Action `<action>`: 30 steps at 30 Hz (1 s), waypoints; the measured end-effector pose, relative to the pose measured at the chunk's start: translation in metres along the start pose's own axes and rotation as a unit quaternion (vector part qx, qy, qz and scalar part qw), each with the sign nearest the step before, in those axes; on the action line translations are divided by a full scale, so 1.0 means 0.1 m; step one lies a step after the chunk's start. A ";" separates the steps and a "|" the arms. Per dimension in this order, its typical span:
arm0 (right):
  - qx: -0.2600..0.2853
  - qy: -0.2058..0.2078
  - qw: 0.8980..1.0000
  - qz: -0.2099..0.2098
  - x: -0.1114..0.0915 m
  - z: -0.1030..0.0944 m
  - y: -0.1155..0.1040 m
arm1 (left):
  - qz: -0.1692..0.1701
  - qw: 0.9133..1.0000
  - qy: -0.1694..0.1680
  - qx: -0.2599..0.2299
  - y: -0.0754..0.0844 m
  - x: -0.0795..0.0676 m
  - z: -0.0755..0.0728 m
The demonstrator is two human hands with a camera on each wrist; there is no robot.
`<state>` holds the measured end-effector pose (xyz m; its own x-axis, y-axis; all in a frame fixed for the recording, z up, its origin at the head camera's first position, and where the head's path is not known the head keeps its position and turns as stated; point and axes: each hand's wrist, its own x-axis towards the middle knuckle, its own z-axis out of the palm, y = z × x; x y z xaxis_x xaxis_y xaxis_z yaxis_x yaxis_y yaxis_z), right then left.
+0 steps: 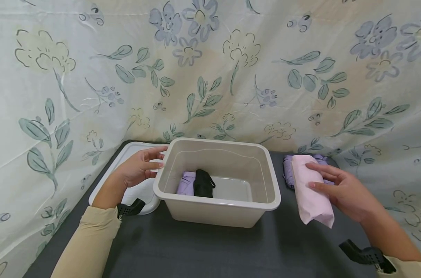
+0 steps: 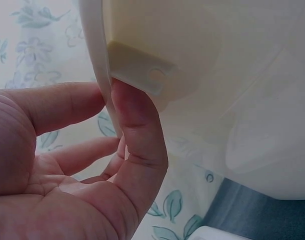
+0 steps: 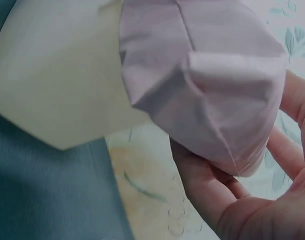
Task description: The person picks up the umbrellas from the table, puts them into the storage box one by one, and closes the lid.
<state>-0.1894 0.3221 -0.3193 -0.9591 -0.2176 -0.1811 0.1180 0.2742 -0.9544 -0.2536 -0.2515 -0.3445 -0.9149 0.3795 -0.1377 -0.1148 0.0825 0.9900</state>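
Observation:
My left hand (image 1: 136, 166) pinches the left rim of a beige plastic bin (image 1: 214, 214), with the fingers on both sides of the rim in the left wrist view. Inside the bin, toward its left, lie a folded lilac cloth item (image 1: 186, 183) and a small black pouch-like item (image 1: 202, 184). To the right of the bin, my right hand (image 1: 347, 189) grips a long, pale pink fabric bundle (image 1: 311, 193) from its right side. In the right wrist view the pink bundle's creased end fills the upper middle, with fingers around it.
Behind the pink bundle a purple, rolled-looking item (image 1: 288, 172) lies on the dark grey table cover (image 1: 196, 251), partly hidden. A white lid (image 1: 141, 197) lies left of the bin, partly under it. Floral fabric (image 1: 210, 77) hangs along the back and sides.

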 end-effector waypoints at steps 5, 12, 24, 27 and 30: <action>0.019 -0.007 1.000 -0.017 0.07 0.11 -0.17 | 0.004 1.000 -0.003 0.003 0.01 0.01 -0.01; 0.034 -0.004 0.999 -0.017 0.16 0.29 -0.37 | 0.004 1.000 -0.004 0.000 0.00 0.03 -0.02; 0.022 -0.018 1.000 -0.011 0.40 0.68 -0.61 | -0.001 1.000 0.000 0.003 0.00 0.04 -0.01; 0.024 -0.024 0.999 -0.006 0.47 0.76 -0.65 | -0.001 1.000 0.000 0.005 0.01 0.04 -0.01; 0.034 -0.031 0.999 0.001 0.55 0.84 -0.69 | -0.001 1.000 0.000 0.005 0.01 0.04 0.00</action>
<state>-0.2286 0.2130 -0.2834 -0.9415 -0.2746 -0.1953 0.1392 0.2111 -0.9675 -0.2574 -0.2504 -0.3442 -0.9149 0.3788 -0.1393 -0.1126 0.0918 0.9894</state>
